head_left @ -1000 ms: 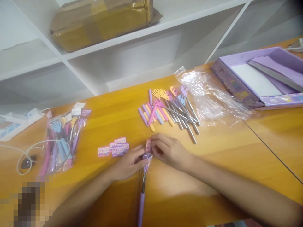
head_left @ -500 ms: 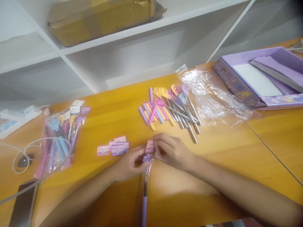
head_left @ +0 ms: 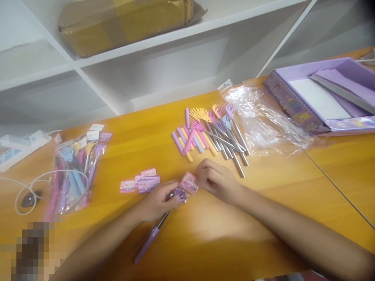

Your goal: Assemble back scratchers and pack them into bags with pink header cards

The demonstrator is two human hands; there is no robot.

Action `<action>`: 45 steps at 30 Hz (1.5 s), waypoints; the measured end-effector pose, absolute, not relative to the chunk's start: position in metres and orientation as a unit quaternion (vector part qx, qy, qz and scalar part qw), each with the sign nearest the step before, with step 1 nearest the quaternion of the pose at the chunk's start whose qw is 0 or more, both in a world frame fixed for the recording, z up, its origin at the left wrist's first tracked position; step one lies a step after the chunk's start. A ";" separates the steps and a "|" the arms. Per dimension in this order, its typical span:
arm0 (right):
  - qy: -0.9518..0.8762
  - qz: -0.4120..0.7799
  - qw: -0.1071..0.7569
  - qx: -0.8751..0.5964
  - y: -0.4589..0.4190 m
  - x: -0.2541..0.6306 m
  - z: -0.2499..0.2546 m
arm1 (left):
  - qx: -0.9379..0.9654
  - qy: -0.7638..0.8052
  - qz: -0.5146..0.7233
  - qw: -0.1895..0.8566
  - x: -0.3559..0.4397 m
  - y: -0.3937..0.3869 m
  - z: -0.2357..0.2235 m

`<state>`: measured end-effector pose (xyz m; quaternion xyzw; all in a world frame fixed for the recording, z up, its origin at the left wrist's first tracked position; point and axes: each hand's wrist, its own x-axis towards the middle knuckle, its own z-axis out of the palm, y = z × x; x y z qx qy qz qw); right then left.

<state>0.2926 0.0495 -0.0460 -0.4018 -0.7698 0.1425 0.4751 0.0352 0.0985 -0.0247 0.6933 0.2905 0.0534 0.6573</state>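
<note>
Because the thumb and fingers of the left hand [head_left: 160,201] close around the purple scratcher [head_left: 148,244] just below its claw, the claw end is probably steadied while the handle slants down toward the near edge of the table [head_left: 278,238]. Clear film shows around the claw. Just beyond it, a pink card [head_left: 190,182] sits between the hands; the curled fingers of the right hand [head_left: 218,181] are at its far side, but whether they pinch it or merely touch I cannot tell. Near the left hand, loose cards [head_left: 148,183] overlap, likely set there for easy reach. Farther out, coloured tubes [head_left: 187,142] lie beside metal-rod scratchers [head_left: 231,144], apparently sorted by part, with clear plastic bags [head_left: 254,117] next to them and a purple box [head_left: 297,105] beyond. Wrapped scratchers [head_left: 74,175] lie well apart at the left, perhaps to avoid mixing.
</note>
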 end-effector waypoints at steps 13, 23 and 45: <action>-0.691 0.325 0.454 -0.459 0.052 0.294 -0.040 | 0.661 0.303 0.113 0.677 0.032 0.098 -0.034; -0.655 0.346 0.454 -0.495 0.058 0.290 -0.038 | 0.709 0.294 0.111 0.631 0.039 0.094 -0.028; -0.603 0.406 0.415 -0.547 0.096 0.263 0.008 | 0.765 0.215 0.087 0.601 0.028 0.092 -0.027</action>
